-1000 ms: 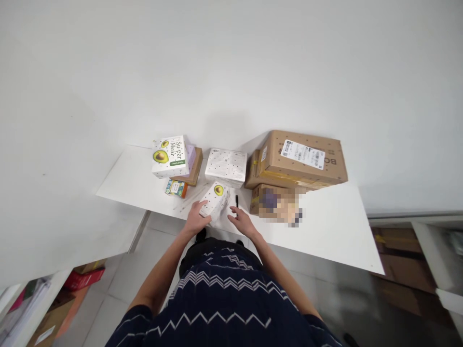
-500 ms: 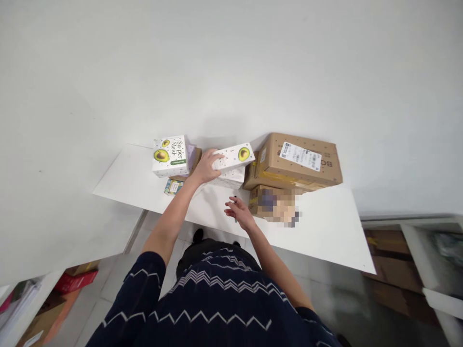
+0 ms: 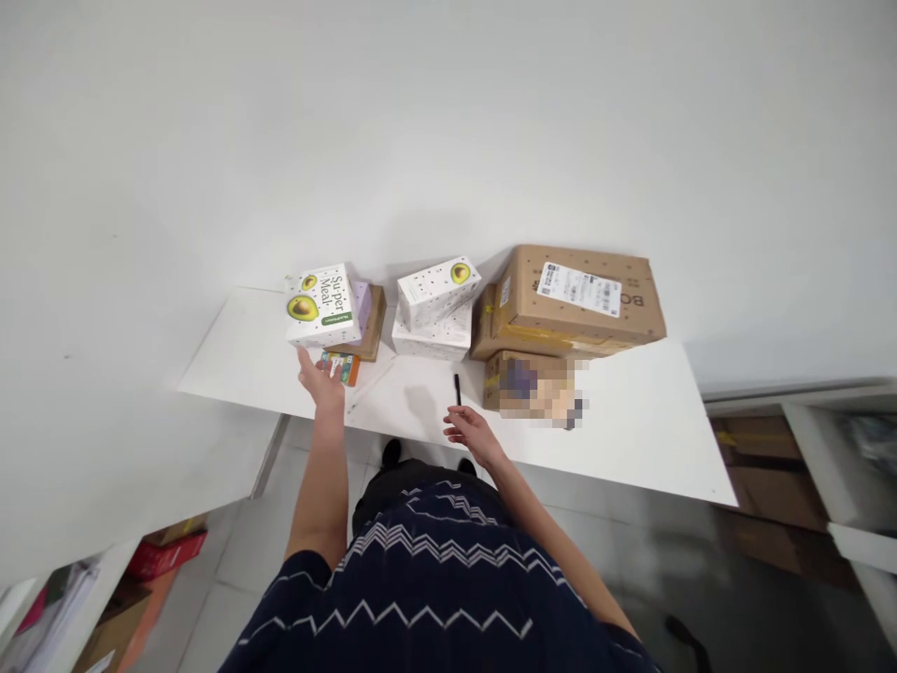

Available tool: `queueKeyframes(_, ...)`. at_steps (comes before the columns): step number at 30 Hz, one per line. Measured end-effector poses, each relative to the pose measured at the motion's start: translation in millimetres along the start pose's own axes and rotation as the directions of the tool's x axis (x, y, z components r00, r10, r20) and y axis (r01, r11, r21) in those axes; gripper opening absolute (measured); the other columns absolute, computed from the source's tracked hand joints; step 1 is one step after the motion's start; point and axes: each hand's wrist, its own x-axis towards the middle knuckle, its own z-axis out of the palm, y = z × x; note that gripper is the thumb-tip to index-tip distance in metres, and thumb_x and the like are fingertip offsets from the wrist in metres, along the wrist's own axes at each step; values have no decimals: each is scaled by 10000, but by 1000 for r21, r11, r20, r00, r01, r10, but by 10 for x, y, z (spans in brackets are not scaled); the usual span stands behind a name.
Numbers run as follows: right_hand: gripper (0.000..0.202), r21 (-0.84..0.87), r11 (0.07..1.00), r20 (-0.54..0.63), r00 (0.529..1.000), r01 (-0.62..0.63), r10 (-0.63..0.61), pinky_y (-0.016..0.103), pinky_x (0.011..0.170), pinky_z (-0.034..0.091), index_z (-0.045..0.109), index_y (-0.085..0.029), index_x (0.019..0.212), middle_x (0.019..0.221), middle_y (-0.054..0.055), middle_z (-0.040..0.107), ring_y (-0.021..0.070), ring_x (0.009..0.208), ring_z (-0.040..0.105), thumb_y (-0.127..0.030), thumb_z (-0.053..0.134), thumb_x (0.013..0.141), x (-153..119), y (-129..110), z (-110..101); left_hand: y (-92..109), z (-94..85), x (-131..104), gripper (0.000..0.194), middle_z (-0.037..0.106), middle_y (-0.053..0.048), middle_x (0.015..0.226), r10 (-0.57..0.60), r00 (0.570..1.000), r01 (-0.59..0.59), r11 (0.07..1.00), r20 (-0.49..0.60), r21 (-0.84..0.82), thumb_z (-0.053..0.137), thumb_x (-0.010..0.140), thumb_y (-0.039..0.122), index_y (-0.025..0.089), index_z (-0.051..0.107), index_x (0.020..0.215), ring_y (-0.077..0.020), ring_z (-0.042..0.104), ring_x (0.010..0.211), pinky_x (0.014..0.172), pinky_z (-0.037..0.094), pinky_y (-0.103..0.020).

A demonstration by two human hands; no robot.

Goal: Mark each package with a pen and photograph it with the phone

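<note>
My left hand (image 3: 322, 381) is open, fingers spread, at a small colourful box (image 3: 348, 368) with an orange side. Its fingertips come close to the lower edge of a white avocado-print box (image 3: 319, 304) labelled "Su-per Meal"; whether they touch either box I cannot tell. That white box rests on a lilac box (image 3: 363, 308) and a flat brown box (image 3: 375, 327). My right hand (image 3: 475, 436) hovers near the table's front edge with fingers loosely apart. Just beyond its fingertips is a black pen (image 3: 458, 388), its lower end partly hidden by the hand.
Mid-table, a long white avocado box (image 3: 438, 292) sits askew on another white box (image 3: 433, 338). To the right stand a large taped carton (image 3: 581, 299) and a smaller brown box (image 3: 501, 381), partly blurred. The white table (image 3: 631, 439) backs onto a wall; shelves (image 3: 805, 458) stand lower right.
My left hand has let go of the long white avocado box, which now rests on the other white box, and has moved left to the small colourful box. My right hand has shifted slightly nearer me.
</note>
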Motion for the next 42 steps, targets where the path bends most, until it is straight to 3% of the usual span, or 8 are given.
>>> queueKeyframes(3,265,-31,1000,39,999,-7,8,230,570,497,643,-205,927,851,16,682,112,615,656,-311,772,721,34,-5,91,149,65,219,686,486,-135,1268,-147,986,148,989,75,-6,609,762,723,268,469,1255,-267,612,1098,854,557,-411)
queueKeyframes(9,222,-61,998,70,997,-18,22,215,551,492,647,-200,906,824,12,680,102,595,646,-286,763,737,30,6,132,271,156,308,417,621,-82,1100,23,987,-4,993,162,-116,725,774,411,208,547,1092,-201,662,972,835,571,-352)
queueKeyframes(18,154,-28,996,82,993,-83,85,203,555,504,645,-196,894,859,28,680,98,611,646,-296,728,811,18,49,15,-52,-867,-33,383,696,-27,888,-2,944,21,998,329,-53,798,610,304,200,643,944,-171,677,768,690,597,-316)
queueKeyframes(22,244,80,993,122,990,-86,76,231,587,534,648,-211,987,923,55,691,123,659,661,-438,602,910,90,-40,103,-214,-1079,-251,540,728,-61,997,-99,886,49,992,453,120,841,577,323,213,677,1079,-198,693,816,662,592,-297)
queueKeyframes(26,427,261,962,132,990,-83,49,264,636,560,607,-242,1178,995,61,684,142,693,664,-565,424,968,175,-134,178,-440,-1054,-419,641,714,-67,1061,-139,801,-68,945,582,319,829,629,352,207,636,1223,-196,677,852,721,576,-307)
queueKeyframes(31,463,128,989,18,997,-72,70,259,633,546,585,-253,1248,1214,100,640,143,722,677,-569,495,921,244,-25,86,-706,-894,-542,573,590,-81,1244,19,708,-412,823,706,391,833,624,263,232,676,1175,-248,609,1114,934,527,-350)
queueKeyframes(35,489,-2,996,-97,991,-90,90,276,626,548,606,-211,1184,1223,149,612,172,761,699,-583,493,888,272,140,-32,-836,-808,-588,588,562,-111,1244,27,689,-419,830,724,368,867,538,129,222,706,1096,-315,467,1318,1134,386,-392)
queueKeyframes(42,473,-109,993,-194,978,52,-72,230,617,515,631,-252,1180,1238,73,619,161,827,672,-565,549,835,344,111,-15,-1000,-978,-452,1084,467,-144,1440,-92,638,-387,820,764,422,873,516,149,219,379,1479,-315,387,1401,1197,261,-406)
